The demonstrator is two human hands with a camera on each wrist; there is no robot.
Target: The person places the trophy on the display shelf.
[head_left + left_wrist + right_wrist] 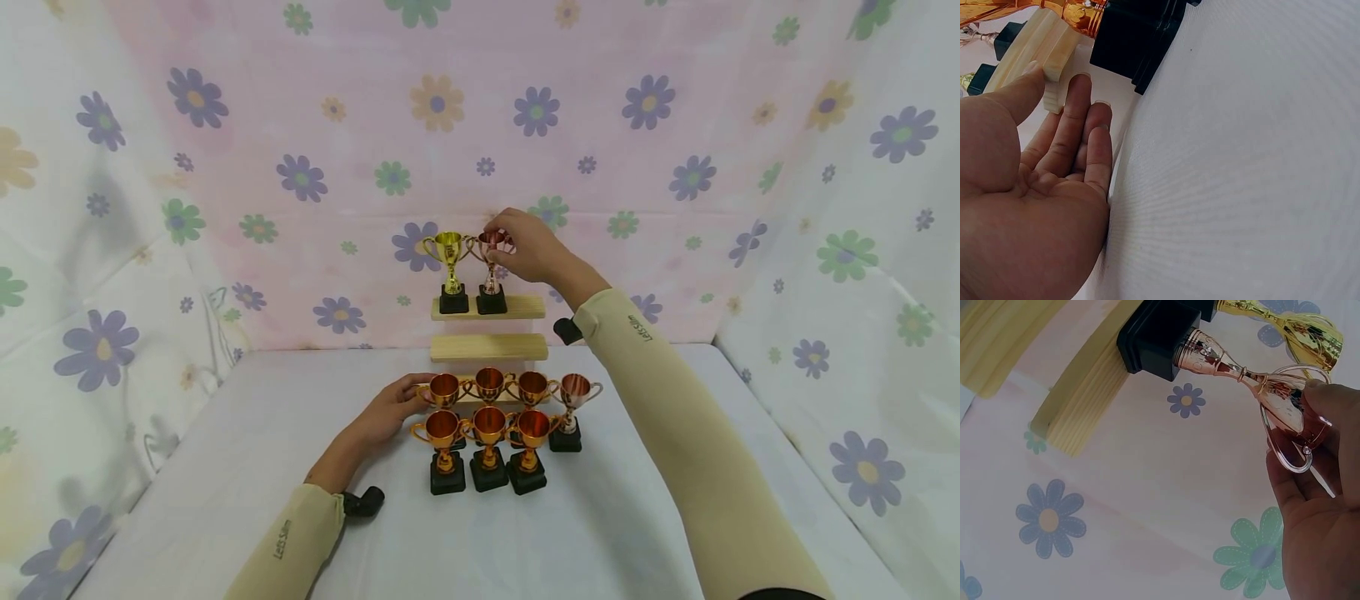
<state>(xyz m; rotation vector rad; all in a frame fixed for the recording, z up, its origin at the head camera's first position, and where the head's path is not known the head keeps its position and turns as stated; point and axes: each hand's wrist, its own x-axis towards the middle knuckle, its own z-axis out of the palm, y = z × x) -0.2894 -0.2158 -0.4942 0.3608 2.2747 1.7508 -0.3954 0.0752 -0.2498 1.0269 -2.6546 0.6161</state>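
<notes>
Head view: I log soft, moderate light, wide-angle stretch toward the edges. Diffuse shadow on the bench point(510, 550) below the right grip point(525, 246); blurry dark patches on the curtain point(138, 304), left of the left grip point(386, 410). Wrist views dimmer, greyer; glints on the pink trophy point(1279, 403) at the right grip.

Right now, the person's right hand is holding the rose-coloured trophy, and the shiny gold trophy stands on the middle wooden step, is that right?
Not quite: the shiny gold trophy stands on the top wooden step, not on the middle wooden step, as the head view shows. The person's right hand is indeed holding the rose-coloured trophy.
</notes>
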